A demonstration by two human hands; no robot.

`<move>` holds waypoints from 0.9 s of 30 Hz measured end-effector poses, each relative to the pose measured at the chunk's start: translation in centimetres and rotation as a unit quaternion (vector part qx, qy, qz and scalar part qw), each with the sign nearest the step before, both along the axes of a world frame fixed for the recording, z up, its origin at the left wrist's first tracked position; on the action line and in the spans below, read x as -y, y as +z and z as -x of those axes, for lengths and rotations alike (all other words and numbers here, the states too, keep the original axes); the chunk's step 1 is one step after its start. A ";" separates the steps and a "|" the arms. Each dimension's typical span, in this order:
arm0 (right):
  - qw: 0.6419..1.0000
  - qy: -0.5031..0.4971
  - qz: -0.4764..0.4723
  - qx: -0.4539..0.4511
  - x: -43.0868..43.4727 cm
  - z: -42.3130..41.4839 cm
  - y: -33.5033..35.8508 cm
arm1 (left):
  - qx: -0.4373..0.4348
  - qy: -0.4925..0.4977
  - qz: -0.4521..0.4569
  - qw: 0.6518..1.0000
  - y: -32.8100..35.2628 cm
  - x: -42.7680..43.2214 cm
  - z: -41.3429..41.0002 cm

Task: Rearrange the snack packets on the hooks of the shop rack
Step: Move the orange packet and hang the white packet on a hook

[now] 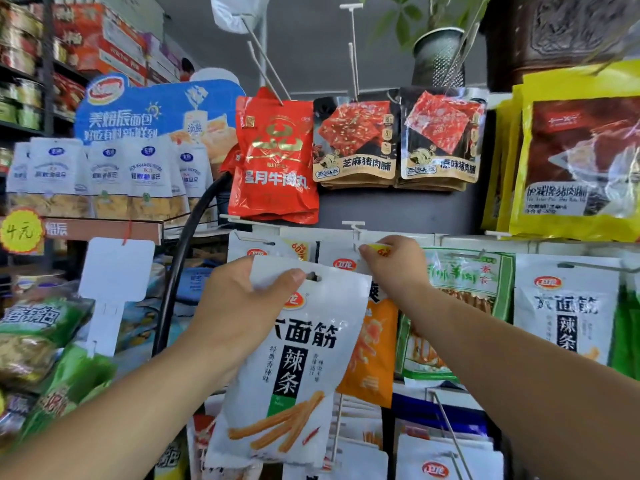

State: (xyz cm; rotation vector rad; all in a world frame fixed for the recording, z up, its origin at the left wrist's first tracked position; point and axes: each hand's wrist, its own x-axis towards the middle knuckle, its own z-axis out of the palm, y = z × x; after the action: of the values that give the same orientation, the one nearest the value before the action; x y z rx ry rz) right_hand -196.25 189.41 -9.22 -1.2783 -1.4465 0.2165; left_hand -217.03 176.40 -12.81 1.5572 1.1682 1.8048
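My left hand [239, 303] grips a white snack packet [294, 368] with black lettering by its top left corner, thumb beside the hang hole. The packet hangs tilted in front of the rack, off any hook. My right hand [394, 265] pinches the top of a white and orange packet [374, 348] that hangs on the middle hook [354, 230]. Another white packet of the same kind [564, 313] hangs at the right.
Above hang a red packet [277, 161], two dark jerky packets [398, 136] and yellow packets [575, 161]. A green packet [464, 285] hangs right of my hand. Bare white hooks [353, 46] stick out above. A bread display [104, 174] stands at the left.
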 end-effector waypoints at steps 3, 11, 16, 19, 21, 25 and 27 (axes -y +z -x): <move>0.994 -0.070 0.000 0.088 -0.3 -1.4 0.5 | -0.031 -0.022 0.023 0.999 -0.5 -0.8 -0.3; 0.942 0.245 0.090 -0.212 10.5 -6.5 -4.3 | -0.047 -0.118 0.030 0.991 -2.3 -1.9 -7.0; 0.935 0.229 0.079 -0.259 11.7 -12.6 -5.0 | -0.068 -0.158 0.063 0.983 -2.6 -2.7 -14.8; 0.981 0.127 0.036 -0.146 12.1 -17.2 -5.2 | -0.111 -0.142 0.060 0.982 -3.0 -3.2 -18.4; 0.987 0.086 0.004 -0.133 12.0 -20.5 -5.3 | -0.099 -0.156 0.059 0.981 -3.2 -3.6 -20.1; 0.958 0.132 0.085 -0.238 12.5 -25.8 -5.7 | -0.086 -0.186 0.041 0.978 -3.7 -3.9 -23.2; 0.948 0.179 0.129 -0.231 13.1 -26.3 -6.2 | -0.089 -0.205 0.043 0.974 -3.8 -3.6 -24.6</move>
State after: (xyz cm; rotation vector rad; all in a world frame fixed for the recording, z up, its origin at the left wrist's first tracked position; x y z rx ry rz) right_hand -169.96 176.31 -15.43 -1.0618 -1.2512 0.9144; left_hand -192.44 179.98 -16.57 1.7837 0.9009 1.3531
